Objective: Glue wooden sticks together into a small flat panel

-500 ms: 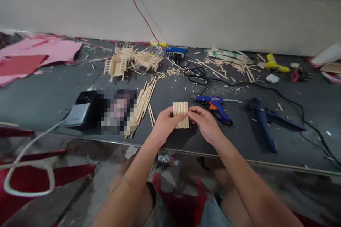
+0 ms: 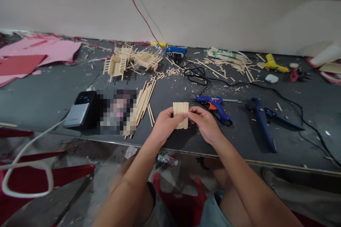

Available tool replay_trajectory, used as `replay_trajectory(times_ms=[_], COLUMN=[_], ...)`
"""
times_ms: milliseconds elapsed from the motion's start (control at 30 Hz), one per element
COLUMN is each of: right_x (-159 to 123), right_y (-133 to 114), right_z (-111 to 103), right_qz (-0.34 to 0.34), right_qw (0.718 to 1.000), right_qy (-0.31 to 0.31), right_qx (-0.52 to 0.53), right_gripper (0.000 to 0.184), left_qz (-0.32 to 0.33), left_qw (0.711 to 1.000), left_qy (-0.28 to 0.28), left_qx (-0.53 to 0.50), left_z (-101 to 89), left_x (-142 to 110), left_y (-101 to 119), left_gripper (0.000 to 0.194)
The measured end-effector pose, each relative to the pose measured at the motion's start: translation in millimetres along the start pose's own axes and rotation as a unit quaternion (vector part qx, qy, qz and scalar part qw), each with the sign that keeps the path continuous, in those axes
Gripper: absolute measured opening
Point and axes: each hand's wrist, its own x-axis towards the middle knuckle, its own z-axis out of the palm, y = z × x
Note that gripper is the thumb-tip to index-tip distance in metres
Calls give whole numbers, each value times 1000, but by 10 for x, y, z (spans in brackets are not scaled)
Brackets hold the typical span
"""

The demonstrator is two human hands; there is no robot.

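Between my hands is a small panel of wooden sticks (image 2: 181, 109), several short round lengths side by side, held above the table's front part. My left hand (image 2: 166, 122) grips it from the left, its thumb lying across the front. The fingers of my right hand (image 2: 204, 120) pinch its right edge. What lies behind the panel is hidden. A blue hot glue gun (image 2: 214, 104) with an orange trigger lies just right of my right hand. Long wooden sticks (image 2: 145, 99) lie in a loose bundle to the left of my hands.
Small wooden stick models (image 2: 115, 65) stand at the back. A power bank (image 2: 81, 110) sits left, beside a pixelated patch. A blue cutter-like tool (image 2: 262, 124) lies right. Black cord (image 2: 198, 72), stick offcuts (image 2: 174, 72) and pink sheets (image 2: 61, 49) lie toward the wall.
Both hands keep the same hold on the stick panel, with almost no movement. The view has shifted very slightly.
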Motion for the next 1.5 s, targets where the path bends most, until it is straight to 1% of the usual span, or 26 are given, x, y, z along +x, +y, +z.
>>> replay_trajectory(times_ms=[433,833,1267,1500], right_x=[11,12,-12,-23], right_y=[13,34,15,22], right_z=[-21,-40,-6,-9], right_qz=[7,3,9,10], right_qw=[1000,1000,1000,1000], right_qy=[-3,-14,4,7], right_qx=[-6,-3,4,24], right_gripper=[12,13,15,15], left_qz=[9,-10,-6,-6], left_qw=[1000,1000,1000,1000], left_qy=[-3,5,-10,-11], left_qx=[3,-12,-1,4], left_z=[-9,-22,-2,-4], left_x=[-1,2,-13,-18], left_y=[17,11,43,40], left_gripper=[30,29,30,28])
